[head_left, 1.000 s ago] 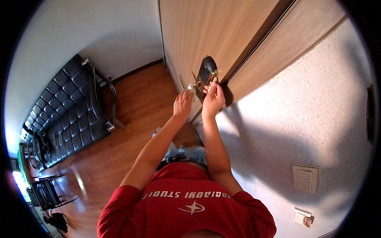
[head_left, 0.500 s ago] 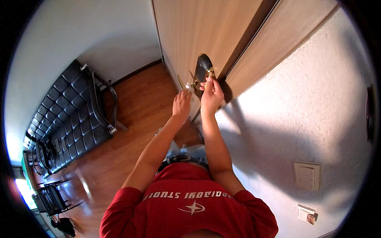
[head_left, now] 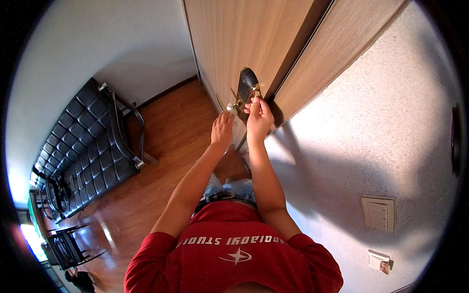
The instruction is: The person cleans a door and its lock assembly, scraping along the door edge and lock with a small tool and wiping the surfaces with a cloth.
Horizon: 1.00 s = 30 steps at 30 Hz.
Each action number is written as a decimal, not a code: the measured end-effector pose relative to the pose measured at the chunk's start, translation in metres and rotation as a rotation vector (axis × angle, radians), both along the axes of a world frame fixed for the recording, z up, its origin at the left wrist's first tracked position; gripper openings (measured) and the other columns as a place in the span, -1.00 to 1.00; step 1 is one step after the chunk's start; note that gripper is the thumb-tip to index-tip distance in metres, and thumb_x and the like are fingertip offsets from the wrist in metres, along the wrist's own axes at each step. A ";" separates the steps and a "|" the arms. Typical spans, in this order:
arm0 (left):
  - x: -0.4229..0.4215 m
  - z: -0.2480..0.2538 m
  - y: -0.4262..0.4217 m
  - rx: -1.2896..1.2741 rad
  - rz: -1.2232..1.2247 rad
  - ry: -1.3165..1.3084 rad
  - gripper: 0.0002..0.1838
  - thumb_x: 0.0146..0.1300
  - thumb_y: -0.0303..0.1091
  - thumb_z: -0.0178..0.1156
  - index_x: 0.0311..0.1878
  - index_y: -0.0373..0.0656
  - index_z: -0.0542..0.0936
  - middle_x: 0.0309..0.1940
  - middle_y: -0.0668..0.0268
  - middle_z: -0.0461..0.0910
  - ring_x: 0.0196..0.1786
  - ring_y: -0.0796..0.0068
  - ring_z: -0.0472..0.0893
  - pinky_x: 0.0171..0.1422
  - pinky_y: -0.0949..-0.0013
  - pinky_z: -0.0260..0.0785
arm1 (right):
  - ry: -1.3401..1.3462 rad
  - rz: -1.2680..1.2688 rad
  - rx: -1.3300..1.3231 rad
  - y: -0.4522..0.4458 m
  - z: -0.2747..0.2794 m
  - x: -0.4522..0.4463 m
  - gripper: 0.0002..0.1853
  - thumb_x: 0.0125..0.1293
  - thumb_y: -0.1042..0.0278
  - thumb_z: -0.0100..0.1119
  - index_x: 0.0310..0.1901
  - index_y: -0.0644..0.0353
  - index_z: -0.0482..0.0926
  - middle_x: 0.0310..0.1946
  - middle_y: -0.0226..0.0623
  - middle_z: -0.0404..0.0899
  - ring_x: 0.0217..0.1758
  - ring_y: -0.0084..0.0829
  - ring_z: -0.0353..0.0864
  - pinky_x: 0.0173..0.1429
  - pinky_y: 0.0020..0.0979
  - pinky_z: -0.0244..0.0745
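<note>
A wooden door [head_left: 234, 39] carries a black and gold lock plate [head_left: 248, 80] with a gold lever handle [head_left: 221, 102]. My right hand [head_left: 259, 119] is closed, thumb and fingers pinching a small gold piece [head_left: 255, 93] at the upper part of the plate. Whether that piece is a key or a turn knob, I cannot tell. Beside the lever, my left hand [head_left: 223, 131] has its fingers close together against a thin white, tissue-like piece [head_left: 230, 108]. The palm side of that hand is hidden, along with part of the white piece.
The door frame [head_left: 337, 44] and a rough white wall [head_left: 342, 146] are to the right, with a light switch [head_left: 378, 213]. A black tufted sofa [head_left: 93, 146] stands left on the wooden floor [head_left: 166, 122]. A dark chair [head_left: 66, 246] is farther back.
The view has shifted slightly, so the door and plate appear a little to the left. Both hands stay at the lock and handle, the right fingers still pinching the gold piece.
</note>
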State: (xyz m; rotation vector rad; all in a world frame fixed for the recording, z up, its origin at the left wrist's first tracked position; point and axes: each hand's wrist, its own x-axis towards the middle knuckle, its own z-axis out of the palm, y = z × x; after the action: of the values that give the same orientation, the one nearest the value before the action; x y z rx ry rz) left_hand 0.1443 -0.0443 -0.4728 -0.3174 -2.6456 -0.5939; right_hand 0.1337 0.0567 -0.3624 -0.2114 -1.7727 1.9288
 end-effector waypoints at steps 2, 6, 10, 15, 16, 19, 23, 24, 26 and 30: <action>0.000 0.000 0.001 0.001 0.004 -0.005 -0.63 0.14 -0.48 0.01 0.07 -0.16 0.43 0.08 0.16 0.43 0.26 0.16 0.37 0.27 0.16 0.25 | 0.004 0.016 -0.005 0.002 0.000 0.002 -0.74 0.40 0.34 0.03 -0.21 0.42 0.57 -0.48 -0.28 0.60 -0.50 -0.58 0.55 -0.39 -0.55 0.51; -0.002 -0.003 -0.001 -0.017 0.005 0.009 -0.64 0.15 -0.49 -0.01 0.05 -0.17 0.44 0.07 0.17 0.43 0.24 0.16 0.38 0.26 0.15 0.25 | 0.023 0.048 -0.047 0.003 -0.004 0.000 -0.75 0.40 0.33 0.04 -0.21 0.40 0.57 -0.47 -0.29 0.60 -0.48 -0.59 0.55 -0.39 -0.56 0.51; -0.004 0.027 0.003 0.319 0.003 0.032 -0.57 -0.01 -0.64 0.03 0.01 -0.19 0.48 0.04 0.11 0.43 0.16 0.09 0.40 0.24 0.12 0.25 | -0.019 0.065 -0.038 0.010 -0.001 0.005 -0.76 0.40 0.33 0.03 -0.21 0.38 0.57 -0.48 -0.33 0.58 -0.48 -0.59 0.54 -0.38 -0.57 0.51; -0.018 0.123 0.026 0.425 -0.128 0.510 -0.42 -0.20 -0.75 0.11 0.02 -0.17 0.48 0.03 0.11 0.41 0.09 0.03 0.37 0.21 0.11 0.23 | -0.006 -0.031 0.039 0.023 -0.035 0.008 -0.77 0.40 0.30 0.03 -0.23 0.31 0.58 -0.50 -0.34 0.57 -0.49 -0.60 0.53 -0.36 -0.53 0.45; -0.023 0.138 0.028 0.385 -0.191 0.504 -0.41 -0.18 -0.74 0.12 0.05 -0.16 0.47 0.05 0.11 0.39 0.10 0.02 0.35 0.22 0.11 0.21 | 0.010 -0.067 0.044 0.025 -0.042 0.007 -0.77 0.38 0.29 0.05 -0.22 0.29 0.60 -0.52 -0.29 0.60 -0.48 -0.58 0.55 -0.34 -0.50 0.44; -0.038 0.140 0.036 0.329 -0.262 0.501 -0.44 -0.27 -0.67 0.18 -0.04 -0.20 0.51 -0.02 0.18 0.43 0.05 0.07 0.40 0.16 0.12 0.28 | 0.063 -0.091 0.067 0.027 -0.022 0.017 -0.78 0.38 0.31 0.06 -0.24 0.30 0.60 -0.54 -0.32 0.58 -0.49 -0.60 0.52 -0.36 -0.52 0.43; -0.043 0.128 0.036 0.249 -0.264 0.594 -0.49 -0.23 -0.61 0.19 -0.05 -0.21 0.52 -0.03 0.20 0.43 0.03 0.11 0.41 0.14 0.16 0.30 | 0.024 0.006 -0.020 0.031 -0.017 0.022 -0.76 0.42 0.31 0.01 -0.25 0.34 0.55 -0.55 -0.37 0.52 -0.51 -0.61 0.47 -0.41 -0.57 0.42; -0.043 0.125 0.036 0.249 -0.264 0.591 -0.49 -0.23 -0.61 0.19 -0.05 -0.21 0.52 -0.03 0.20 0.43 0.03 0.11 0.41 0.14 0.16 0.30 | 0.021 0.006 -0.021 0.032 -0.019 0.024 -0.76 0.42 0.31 0.01 -0.25 0.34 0.55 -0.55 -0.37 0.52 -0.51 -0.61 0.47 -0.41 -0.57 0.42; -0.046 0.121 0.033 0.163 -0.272 0.619 -0.55 -0.12 -0.54 0.16 -0.04 -0.22 0.52 -0.03 0.20 0.42 0.03 0.13 0.41 0.13 0.18 0.31 | 0.015 0.032 0.030 0.032 -0.020 0.023 -0.76 0.41 0.32 0.02 -0.25 0.35 0.54 -0.54 -0.37 0.52 -0.49 -0.61 0.48 -0.41 -0.58 0.42; -0.036 0.078 0.022 0.072 -0.359 0.596 -0.60 -0.02 -0.49 0.10 -0.02 -0.24 0.53 -0.02 0.21 0.42 0.04 0.14 0.41 0.12 0.17 0.31 | 0.015 0.058 -0.020 0.025 -0.014 0.027 -0.77 0.41 0.32 0.03 -0.24 0.35 0.55 -0.52 -0.36 0.54 -0.47 -0.61 0.49 -0.39 -0.58 0.44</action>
State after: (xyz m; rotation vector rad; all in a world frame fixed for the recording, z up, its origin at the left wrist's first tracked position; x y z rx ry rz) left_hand 0.1081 -0.0225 -0.3945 -0.8180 -2.0016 -0.5875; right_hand 0.1607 0.0814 -0.3760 -0.1534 -1.7691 1.9844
